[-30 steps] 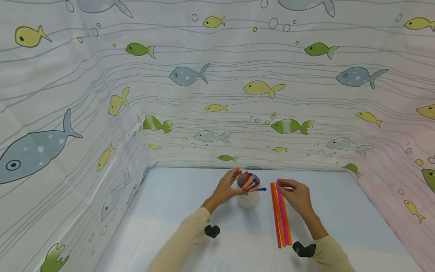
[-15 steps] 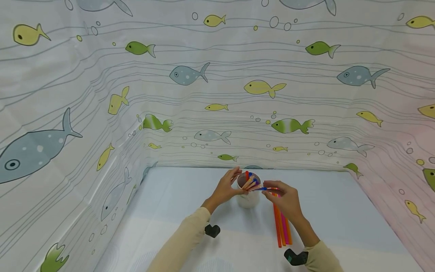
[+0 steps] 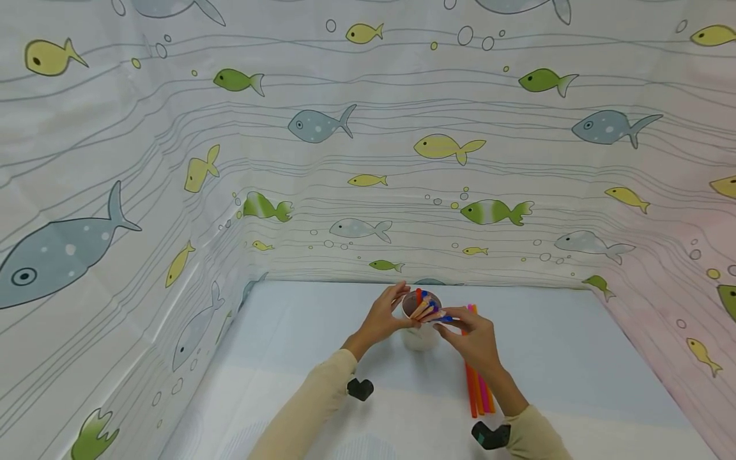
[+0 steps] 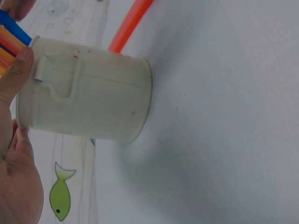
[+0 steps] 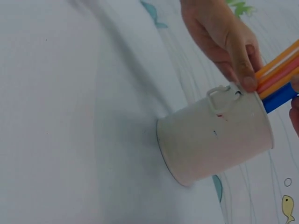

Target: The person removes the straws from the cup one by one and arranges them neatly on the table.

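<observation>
A small white metal pail (image 3: 420,340) with side handles stands on the table, several coloured sticks jutting from its mouth. My left hand (image 3: 379,319) grips the pail at its rim, thumb on the near side, fingers round the far side. In the right wrist view, orange sticks (image 5: 275,66) lean out beside the left thumb. A blue stick (image 5: 278,98) slants out over the rim. My right hand (image 3: 475,338) pinches its outer end between thumb and fingers. Most of that right hand lies outside the wrist views.
Several long sticks (image 3: 480,388), orange, red and pink, lie side by side on the white table (image 3: 575,358), partly under the right hand. Behind and on both sides rises a fish-patterned cloth (image 3: 368,211).
My right hand has moved left from the long sticks to the pail's rim and taken hold of the blue stick's end. The left hand has kept its grip on the pail.
</observation>
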{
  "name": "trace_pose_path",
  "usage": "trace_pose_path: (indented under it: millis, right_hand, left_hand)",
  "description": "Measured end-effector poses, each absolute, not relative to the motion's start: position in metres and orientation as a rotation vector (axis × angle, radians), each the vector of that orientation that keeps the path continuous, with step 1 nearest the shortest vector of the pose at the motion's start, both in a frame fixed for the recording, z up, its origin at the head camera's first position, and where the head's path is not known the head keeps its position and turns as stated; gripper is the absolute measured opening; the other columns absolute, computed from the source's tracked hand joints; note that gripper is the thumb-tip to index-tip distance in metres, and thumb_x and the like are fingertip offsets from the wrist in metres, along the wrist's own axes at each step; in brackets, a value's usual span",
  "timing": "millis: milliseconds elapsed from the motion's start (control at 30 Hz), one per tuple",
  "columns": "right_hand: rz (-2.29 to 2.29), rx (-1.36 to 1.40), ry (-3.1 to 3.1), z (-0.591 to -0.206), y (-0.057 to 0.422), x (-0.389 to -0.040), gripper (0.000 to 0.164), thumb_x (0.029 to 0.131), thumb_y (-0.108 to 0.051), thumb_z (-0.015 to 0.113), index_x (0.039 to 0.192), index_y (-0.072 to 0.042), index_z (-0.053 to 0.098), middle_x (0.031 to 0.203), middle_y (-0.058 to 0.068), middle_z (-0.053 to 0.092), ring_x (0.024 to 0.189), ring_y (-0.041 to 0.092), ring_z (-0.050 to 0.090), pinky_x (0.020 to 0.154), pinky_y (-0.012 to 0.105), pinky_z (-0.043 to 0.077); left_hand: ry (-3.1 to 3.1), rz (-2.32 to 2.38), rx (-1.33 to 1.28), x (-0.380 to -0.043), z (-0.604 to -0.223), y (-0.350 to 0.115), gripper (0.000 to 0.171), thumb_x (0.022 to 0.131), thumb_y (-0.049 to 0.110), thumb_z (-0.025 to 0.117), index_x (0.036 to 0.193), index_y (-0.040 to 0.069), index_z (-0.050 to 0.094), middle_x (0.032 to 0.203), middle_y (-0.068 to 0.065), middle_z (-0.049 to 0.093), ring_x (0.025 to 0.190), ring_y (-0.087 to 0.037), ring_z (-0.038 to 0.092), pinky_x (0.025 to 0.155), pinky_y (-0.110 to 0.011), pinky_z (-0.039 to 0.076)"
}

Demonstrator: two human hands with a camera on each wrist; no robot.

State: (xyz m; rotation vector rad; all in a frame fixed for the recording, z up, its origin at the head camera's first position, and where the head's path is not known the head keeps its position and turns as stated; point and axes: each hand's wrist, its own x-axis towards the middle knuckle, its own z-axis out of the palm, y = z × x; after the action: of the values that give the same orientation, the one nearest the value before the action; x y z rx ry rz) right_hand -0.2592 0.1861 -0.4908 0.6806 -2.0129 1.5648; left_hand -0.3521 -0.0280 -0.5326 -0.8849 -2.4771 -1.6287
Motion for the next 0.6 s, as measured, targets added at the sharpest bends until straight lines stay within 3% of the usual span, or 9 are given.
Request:
trace_pose_path:
  millis: [267,500,600]
  right_hand:
    - [1.596,0.66,-1.968,-0.4942,0.1797,-0.2599,0.031,0.071,0.018,0.077,0.099,0.006,0.07,0.096,0.013,0.071,0.093,0.007,0.069,0.08,0.039,0.057]
    - [1.59,0.674,-1.913,-0.4987,0.1776,-0.2639,0.03,0.07,0.021,0.076,0.095,0.005,0.071,0.092,0.009,0.071,0.09,0.012,0.069,0.083,0.027,0.056]
    - [1.593,0.681,-1.887,-0.5011,0.1777,-0.265,0.03,0.071,0.021,0.075,0.095,0.004,0.072,0.091,0.008,0.072,0.089,0.012,0.07,0.081,0.029,0.056]
  left_hand:
    - [-2.478,-1.608,-0.88,-0.3524,-0.5336,-0.0283,0.097,0.072,0.022,0.086,0.151,0.006,0.031,0.143,-0.01,0.045,0.134,-0.02,0.044,0.107,-0.023,0.036]
    - [-2.466,-1.601,-0.881,-0.3511,-0.5325,-0.0273,0.098,0.071,0.021,0.086,0.151,0.006,0.031,0.142,-0.01,0.045,0.133,-0.021,0.044,0.107,-0.023,0.037]
    - [-2.469,-1.607,-0.875,-0.3502,-0.5319,-0.0271,0.098,0.071,0.021,0.086,0.151,0.006,0.031,0.142,-0.008,0.045,0.134,-0.02,0.044,0.107,-0.023,0.037]
